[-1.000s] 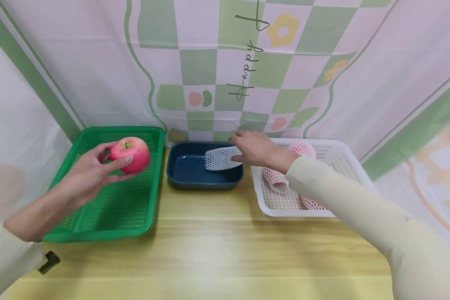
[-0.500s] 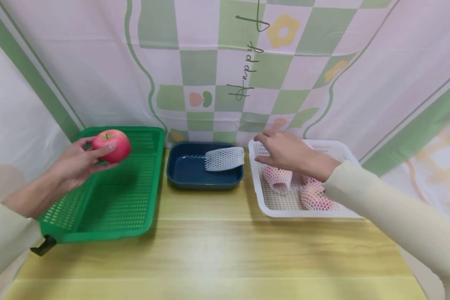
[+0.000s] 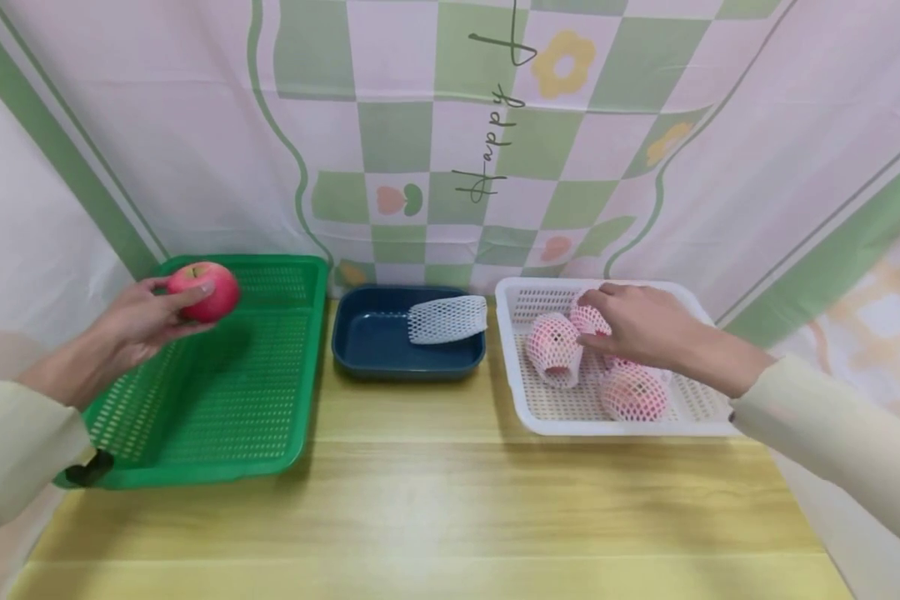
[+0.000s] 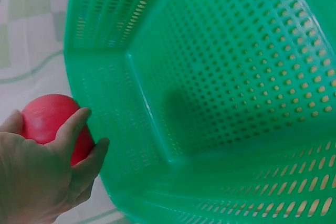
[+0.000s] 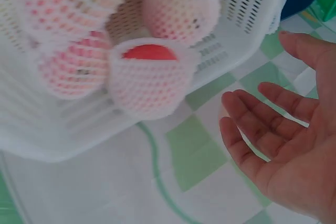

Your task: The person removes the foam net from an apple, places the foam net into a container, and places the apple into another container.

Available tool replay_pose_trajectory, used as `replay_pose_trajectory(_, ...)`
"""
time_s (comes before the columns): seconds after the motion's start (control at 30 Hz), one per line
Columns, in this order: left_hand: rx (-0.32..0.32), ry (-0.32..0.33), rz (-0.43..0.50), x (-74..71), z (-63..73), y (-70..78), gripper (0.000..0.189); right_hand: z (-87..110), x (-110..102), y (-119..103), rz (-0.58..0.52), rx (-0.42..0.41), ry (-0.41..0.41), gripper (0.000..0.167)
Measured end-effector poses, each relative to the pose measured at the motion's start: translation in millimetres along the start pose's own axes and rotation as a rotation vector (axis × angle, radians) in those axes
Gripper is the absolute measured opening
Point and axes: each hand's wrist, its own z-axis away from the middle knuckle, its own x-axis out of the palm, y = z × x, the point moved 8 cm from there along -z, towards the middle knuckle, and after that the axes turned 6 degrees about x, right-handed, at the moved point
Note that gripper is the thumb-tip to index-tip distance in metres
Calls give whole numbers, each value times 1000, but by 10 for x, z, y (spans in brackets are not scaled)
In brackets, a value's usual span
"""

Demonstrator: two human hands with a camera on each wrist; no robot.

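Above the back left part of the green basket point(image 3: 217, 417), we held a red apple point(image 3: 212, 292) in our left hand point(image 3: 138, 318), the fingers curled round its side and the thumb laid across its top near the stem. The apple was raised clear of the basket floor, its stem end facing up. Over the white basket point(image 3: 520, 392) we had our right hand point(image 3: 648, 323), its fingers loosely bent and the thumb spread wide from them; from the right wrist, we saw a gap between the fingertips and the fruit. Four netted apples point(image 5: 152, 82) sat close together in that basket, each wrapped in pink and white foam mesh, and red skin showed through the open end of one wrapper. Between the two baskets stood a dark blue tray point(image 3: 371, 333), with a white foam sleeve point(image 3: 447, 320) lying across its right end. All three containers rested on the wooden desk point(image 3: 420, 500), lined up before a cloth point(image 3: 397, 133) printed with green checks, flowers and the word "Happy". We wore pale sleeves point(image 3: 22, 454), and beside the left cuff was a small dark piece point(image 3: 90, 469) that we could not make out.
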Motion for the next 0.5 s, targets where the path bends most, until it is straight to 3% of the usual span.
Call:
replay_pose_trajectory(0.13,-21,33,-41,-109,-39,-70,107,141,59,173,2,48,-18,57)
replay_pose_trajectory(0.23,-36,36,-123,-184,-51,-132,103,239,110,306,-19,106,-39,59)
replay_pose_trajectory(0.37,-40,40,-273,-255,-74,-201,99,384,240,510,-72,224,-133,57)
replay_pose_trajectory(0.5,-37,98,-391,-326,-118,-256,96,528,405,654,-117,312,-226,59)
